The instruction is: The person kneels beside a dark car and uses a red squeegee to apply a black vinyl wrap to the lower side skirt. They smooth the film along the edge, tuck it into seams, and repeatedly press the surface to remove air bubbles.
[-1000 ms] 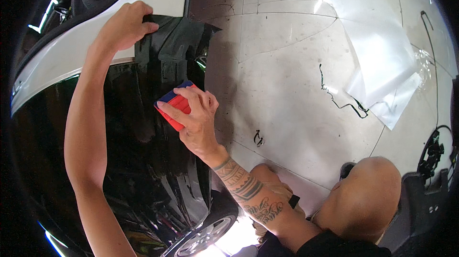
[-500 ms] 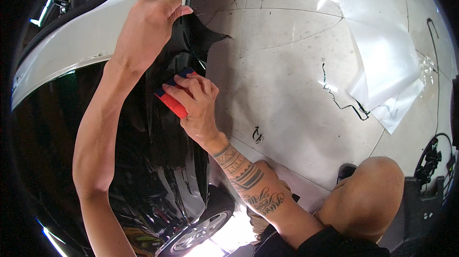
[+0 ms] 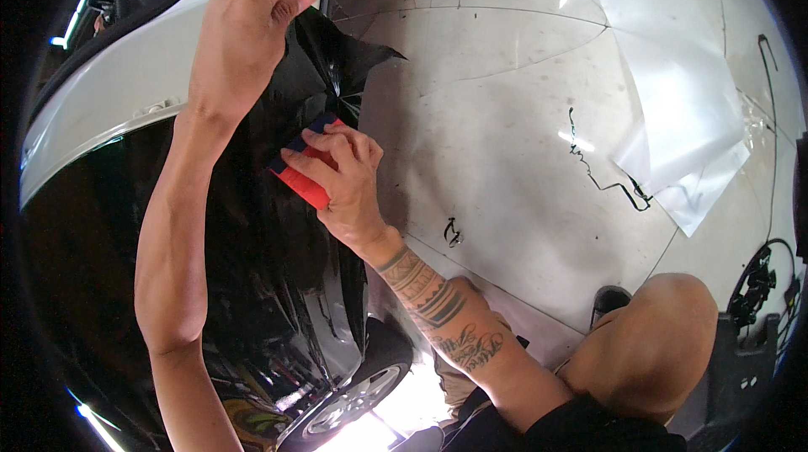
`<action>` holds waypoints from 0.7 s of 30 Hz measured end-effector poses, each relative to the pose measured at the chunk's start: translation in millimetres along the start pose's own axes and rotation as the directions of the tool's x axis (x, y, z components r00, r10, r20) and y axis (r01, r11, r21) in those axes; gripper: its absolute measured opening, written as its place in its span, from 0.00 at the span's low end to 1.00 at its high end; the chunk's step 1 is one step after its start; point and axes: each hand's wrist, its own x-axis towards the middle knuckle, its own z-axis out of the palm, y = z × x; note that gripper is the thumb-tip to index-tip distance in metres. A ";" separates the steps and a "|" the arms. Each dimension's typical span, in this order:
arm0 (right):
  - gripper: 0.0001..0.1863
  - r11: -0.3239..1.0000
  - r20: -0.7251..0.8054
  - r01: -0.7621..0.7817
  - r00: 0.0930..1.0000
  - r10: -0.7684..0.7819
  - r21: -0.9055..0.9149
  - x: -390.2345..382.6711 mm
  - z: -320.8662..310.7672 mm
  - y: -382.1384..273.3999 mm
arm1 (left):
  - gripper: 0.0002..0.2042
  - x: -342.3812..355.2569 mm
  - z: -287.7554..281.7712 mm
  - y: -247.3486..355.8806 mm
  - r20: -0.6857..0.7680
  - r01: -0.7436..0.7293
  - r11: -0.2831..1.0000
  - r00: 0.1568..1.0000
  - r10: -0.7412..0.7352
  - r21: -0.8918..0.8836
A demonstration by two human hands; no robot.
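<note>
Film [image 3: 313, 56], glossy black, runs along right edge of white car [image 3: 118, 90] from pinching left hand [image 3: 240, 39] toward right hand [image 3: 349, 174] holding flat red-blue squeegee [image 3: 305, 188].

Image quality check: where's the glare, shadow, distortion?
Head view: blown-out glare beside the wheel; bright streaks reflected off the tiled floor; head view: darker floor strip alongside the black film; head view: fisheye bending toward the rim, corners black.
</note>
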 end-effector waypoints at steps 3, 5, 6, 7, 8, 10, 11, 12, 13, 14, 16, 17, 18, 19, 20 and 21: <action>0.28 0.999 0.024 0.045 0.999 -0.045 -0.002 4.4 0.6 5.8 | 0.19 2.5 4.2 -21.5 -0.050 -0.013 0.999 0.999 0.015 0.043; 0.26 0.998 0.030 0.068 0.997 -0.068 -0.011 10.8 -2.6 12.1 | 0.19 5.3 5.5 -27.9 -0.047 0.007 0.998 0.999 -0.004 0.063; 0.25 0.997 0.033 0.081 0.996 -0.080 -0.017 15.6 -4.5 14.9 | 0.18 7.0 4.6 -28.8 -0.021 0.040 0.997 0.999 -0.039 0.070; 0.25 0.996 0.031 0.091 0.995 -0.090 -0.022 20.5 -5.5 17.3 | 0.18 9.1 4.3 -30.2 0.005 0.073 0.994 0.997 -0.074 0.076; 0.24 0.994 0.033 0.103 0.994 -0.102 -0.022 24.9 -6.2 17.5 | 0.18 10.7 3.3 -35.7 0.020 0.040 0.992 0.999 -0.042 0.123; 0.24 0.992 0.043 0.122 0.992 -0.121 -0.018 34.3 -6.9 18.7 | 0.17 12.5 0.9 -48.7 0.057 -0.030 0.977 0.998 0.018 0.213; 0.24 0.990 0.033 0.137 0.990 -0.136 -0.023 40.7 -8.3 22.1 | 0.18 13.8 -0.2 -45.8 0.081 0.056 0.986 0.994 -0.069 0.155; 0.23 0.988 0.023 0.151 0.988 -0.150 -0.028 47.5 -9.5 25.7 | 0.19 15.9 -2.4 -40.7 0.112 0.142 0.985 0.982 -0.153 0.099; 0.23 0.986 0.013 0.165 0.986 -0.164 -0.033 54.7 -10.5 29.0 | 0.20 17.4 -3.7 -37.7 0.147 0.229 0.972 0.961 -0.233 0.046; 0.23 0.983 -0.003 0.174 0.985 -0.175 -0.058 61.1 -10.7 27.7 | 0.19 15.3 -6.9 -38.6 0.168 0.233 0.972 0.957 -0.237 0.042; 0.24 0.970 -0.072 0.191 0.976 -0.204 -0.152 96.1 -15.3 41.9 | 0.18 19.7 -10.8 -40.4 0.196 0.221 0.975 0.956 -0.220 0.015; 0.24 0.961 -0.105 0.193 0.971 -0.217 -0.197 105.5 -15.9 44.7 | 0.18 20.9 -11.7 -44.4 0.214 0.216 0.976 0.954 -0.212 0.004; 0.25 0.964 -0.131 0.178 0.970 -0.205 -0.197 105.0 -22.9 43.0 | 0.18 18.5 -10.2 -52.2 0.237 0.228 0.974 0.946 -0.221 -0.002; 0.26 0.967 -0.157 0.163 0.968 -0.195 -0.198 102.7 -37.4 43.5 | 0.17 16.2 -9.1 -57.8 0.259 0.239 0.971 0.938 -0.229 -0.008; 0.26 0.968 -0.187 0.150 0.964 -0.189 -0.203 100.6 -48.2 40.3 | 0.17 17.7 -10.4 -57.6 0.286 0.254 0.967 0.927 -0.243 -0.001; 0.26 0.971 -0.158 0.147 0.971 -0.179 -0.191 88.0 -47.8 37.5 | 0.16 20.8 -12.3 -56.2 0.310 0.268 0.963 0.915 -0.257 0.010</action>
